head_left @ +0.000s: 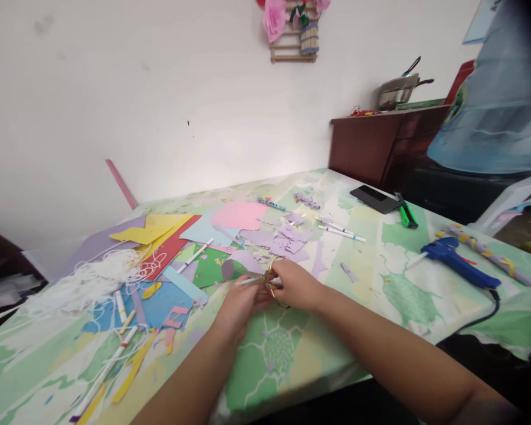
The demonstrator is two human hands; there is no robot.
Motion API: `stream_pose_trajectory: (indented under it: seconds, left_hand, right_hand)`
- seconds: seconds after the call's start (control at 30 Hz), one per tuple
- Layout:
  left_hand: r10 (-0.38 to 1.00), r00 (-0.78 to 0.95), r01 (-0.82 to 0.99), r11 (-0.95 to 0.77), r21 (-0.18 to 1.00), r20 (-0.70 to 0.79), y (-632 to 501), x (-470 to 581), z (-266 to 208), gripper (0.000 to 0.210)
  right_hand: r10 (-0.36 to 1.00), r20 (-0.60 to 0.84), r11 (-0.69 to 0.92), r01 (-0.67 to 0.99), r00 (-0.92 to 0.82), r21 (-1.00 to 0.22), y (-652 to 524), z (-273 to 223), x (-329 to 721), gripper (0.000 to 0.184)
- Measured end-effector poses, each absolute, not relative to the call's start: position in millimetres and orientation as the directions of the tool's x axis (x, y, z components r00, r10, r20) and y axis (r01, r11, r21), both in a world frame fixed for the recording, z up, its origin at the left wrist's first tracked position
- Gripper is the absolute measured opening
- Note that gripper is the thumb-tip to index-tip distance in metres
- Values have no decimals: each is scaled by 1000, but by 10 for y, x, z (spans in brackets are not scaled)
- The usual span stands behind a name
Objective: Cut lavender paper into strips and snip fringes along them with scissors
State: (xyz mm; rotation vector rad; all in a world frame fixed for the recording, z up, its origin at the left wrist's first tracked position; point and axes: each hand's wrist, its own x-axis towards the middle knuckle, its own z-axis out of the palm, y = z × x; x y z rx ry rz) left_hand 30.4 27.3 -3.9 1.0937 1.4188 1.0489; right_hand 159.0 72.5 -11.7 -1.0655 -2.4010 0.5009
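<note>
My right hand (297,284) is closed round the gold-handled scissors (266,276), with fingers at the loops. The blades point left, over my left hand (238,304). That hand is closed, its fingertips partly hidden behind the blades and the other hand. A curled light-purple paper strip (244,261) rises just beyond the left fingers and appears pinched in them. Past the hands lie torn purple paper scraps (287,239) and a piece of green paper (210,268).
Left are tangled white string (88,283), yellow paper (153,229) and blue paper (163,304). White marker-like sticks (341,232) lie beyond the hands. A blue glue gun (462,262), green utility knife (407,213) and black phone (375,199) rest at right.
</note>
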Motion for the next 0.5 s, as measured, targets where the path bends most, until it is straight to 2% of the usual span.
stream_pose_trajectory:
  seconds: [0.1, 0.13, 0.17, 0.23, 0.3, 0.37, 0.43, 0.5]
  left_hand:
    - [983, -104, 390, 181, 903, -153, 231, 183, 80, 20]
    - [990, -123, 639, 131, 758, -68, 219, 145, 118, 25]
    - [992, -123, 797, 98, 596, 2, 212, 113, 150, 28]
    - [985, -48, 959, -1, 283, 166, 214, 65, 184, 31]
    - [947, 96, 987, -130, 94, 306, 242, 40, 166, 35]
    - [897, 265, 960, -278, -13, 353, 285, 33, 106, 45]
    - [869, 416, 903, -429, -11, 267, 325, 40, 29, 42]
    - [839, 520, 846, -532, 42, 160, 344, 55, -33, 36]
  right_hand:
    - [762, 191, 618, 606, -618, -501, 786, -119, 1649, 7]
    - [762, 167, 611, 609, -625, -506, 806, -116, 1667, 5]
    - [761, 143, 603, 610, -633, -514, 826, -111, 1685, 4]
    - [753, 93, 586, 601, -651, -543, 863, -99, 1721, 5]
    - [737, 37, 565, 586, -674, -581, 898, -86, 1759, 9]
    - [714, -24, 540, 573, -699, -617, 931, -77, 1796, 12]
    - [687, -86, 509, 562, -721, -652, 961, -72, 1833, 13]
    - [663, -139, 469, 553, -736, -689, 985, -66, 1865, 15]
